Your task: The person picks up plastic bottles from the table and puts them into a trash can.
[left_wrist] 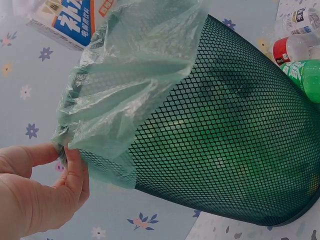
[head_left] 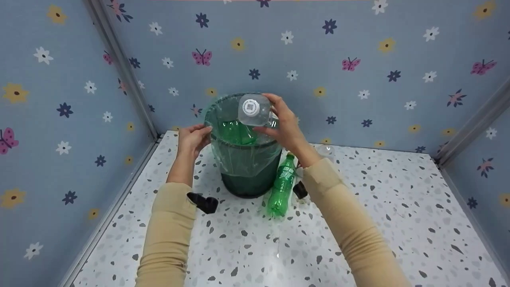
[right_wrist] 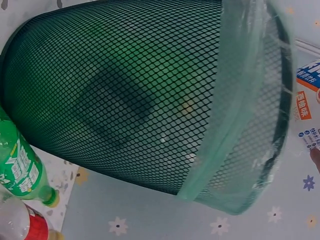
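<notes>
Speckled floor point(head_left: 358, 223), flowered walls point(head_left: 358, 59); left hand point(head_left: 194, 137) pinches bin point(head_left: 249, 175) rim, right hand point(head_left: 285, 127) grips bottle point(head_left: 254, 109).

Both arms wear long tan sleeves point(head_left: 167, 235). A small black camera point(head_left: 204, 202) sits strapped under each wrist. The hands are bare.

Clear bottle point(head_left: 326, 150) behind right forearm

Clear bottle point(head_left: 255, 110) tilted over the upright, bag-lined green mesh bin point(head_left: 247, 167)
</notes>
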A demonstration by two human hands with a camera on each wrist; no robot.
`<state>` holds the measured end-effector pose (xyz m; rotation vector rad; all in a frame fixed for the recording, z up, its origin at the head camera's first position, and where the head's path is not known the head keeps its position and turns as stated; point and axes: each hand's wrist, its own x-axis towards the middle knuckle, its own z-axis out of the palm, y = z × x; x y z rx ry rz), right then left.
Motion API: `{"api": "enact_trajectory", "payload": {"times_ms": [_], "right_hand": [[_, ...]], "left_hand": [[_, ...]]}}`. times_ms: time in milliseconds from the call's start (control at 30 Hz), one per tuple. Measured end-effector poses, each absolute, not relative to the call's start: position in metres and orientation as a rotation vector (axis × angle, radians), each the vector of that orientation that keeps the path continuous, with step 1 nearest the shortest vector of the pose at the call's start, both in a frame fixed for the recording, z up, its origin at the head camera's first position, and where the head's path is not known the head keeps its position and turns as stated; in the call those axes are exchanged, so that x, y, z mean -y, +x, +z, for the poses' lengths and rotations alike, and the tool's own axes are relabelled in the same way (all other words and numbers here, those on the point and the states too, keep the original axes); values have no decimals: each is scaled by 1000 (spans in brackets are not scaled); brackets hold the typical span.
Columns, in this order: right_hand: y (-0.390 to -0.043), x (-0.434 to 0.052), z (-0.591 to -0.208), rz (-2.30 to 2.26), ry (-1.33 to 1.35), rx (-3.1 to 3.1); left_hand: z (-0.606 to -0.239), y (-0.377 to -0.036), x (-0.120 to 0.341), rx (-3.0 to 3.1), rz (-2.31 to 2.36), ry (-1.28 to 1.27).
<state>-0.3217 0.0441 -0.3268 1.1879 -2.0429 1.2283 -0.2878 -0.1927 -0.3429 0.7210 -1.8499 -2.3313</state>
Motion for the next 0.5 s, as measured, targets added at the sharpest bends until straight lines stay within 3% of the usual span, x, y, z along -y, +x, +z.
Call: {"api": "enact_trajectory", "payload": {"times_ms": [267,500], "right_hand": [[-329,-43,-333,1375,1049,2205],[-331,-43,-336,1207,852,2382]], "left_hand": [[-344,-288,193,1834,-2356,702],[-344,-288,194,1813,-2374,696]]}}
